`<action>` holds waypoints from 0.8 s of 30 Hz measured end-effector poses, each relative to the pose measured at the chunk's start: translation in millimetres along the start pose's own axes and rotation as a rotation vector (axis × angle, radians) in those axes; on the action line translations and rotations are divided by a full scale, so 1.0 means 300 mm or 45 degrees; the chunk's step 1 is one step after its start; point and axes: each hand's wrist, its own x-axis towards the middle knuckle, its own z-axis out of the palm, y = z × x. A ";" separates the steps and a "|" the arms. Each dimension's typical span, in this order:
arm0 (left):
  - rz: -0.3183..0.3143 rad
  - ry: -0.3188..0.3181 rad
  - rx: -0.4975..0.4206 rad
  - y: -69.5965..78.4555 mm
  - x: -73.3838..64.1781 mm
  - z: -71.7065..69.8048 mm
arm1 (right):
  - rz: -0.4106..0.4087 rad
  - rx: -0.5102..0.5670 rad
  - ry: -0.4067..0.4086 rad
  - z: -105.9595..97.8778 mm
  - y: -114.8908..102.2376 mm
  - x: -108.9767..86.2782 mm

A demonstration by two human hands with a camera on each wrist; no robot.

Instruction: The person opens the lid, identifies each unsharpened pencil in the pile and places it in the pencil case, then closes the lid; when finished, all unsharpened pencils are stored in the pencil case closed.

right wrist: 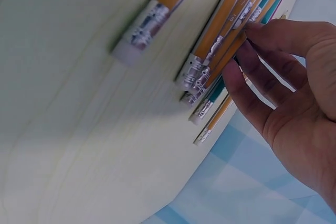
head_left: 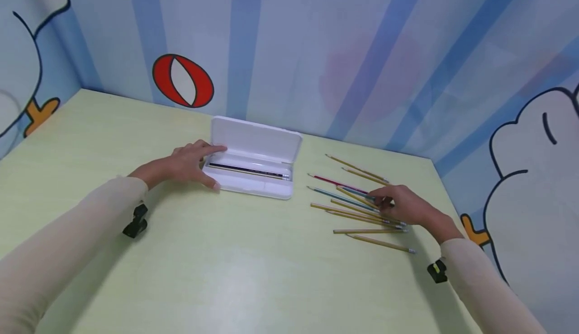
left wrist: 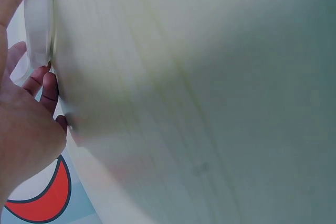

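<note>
A white pencil case (head_left: 258, 189) lies open, its lid (head_left: 255, 138) raised at the back. Inside rests a dark striped pencil (head_left: 249, 170). My left hand (head_left: 187, 163) holds the left end of the case, thumb at the front corner and index finger reaching over toward the lid. In the left wrist view, other fingers (left wrist: 50, 90) curl at the case's end. To the right, my right hand (head_left: 402, 204) is over a loose group of pencils, pinching a yellow pencil (right wrist: 231, 51) between thumb and fingertips, near its eraser end. Other pencils lie close under the fingers.
Several yellow pencils, teal pencils and a red pencil (head_left: 332, 180) spread over the right of the pale table (head_left: 217, 263). One yellow pencil (head_left: 382, 243) lies nearest the front. A printed blue-striped wall (head_left: 289, 47) rises behind the table and along its sides.
</note>
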 end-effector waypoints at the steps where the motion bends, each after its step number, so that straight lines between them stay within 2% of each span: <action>1: 0.001 0.001 0.001 0.000 0.000 -0.001 | -0.004 -0.006 0.006 0.001 0.002 0.000; 10: 0.004 -0.008 0.004 -0.001 0.003 -0.001 | -0.003 -0.061 0.024 0.009 0.015 -0.003; 24: 0.001 -0.013 -0.009 0.003 0.003 -0.003 | 0.010 -0.068 0.067 0.020 0.015 -0.015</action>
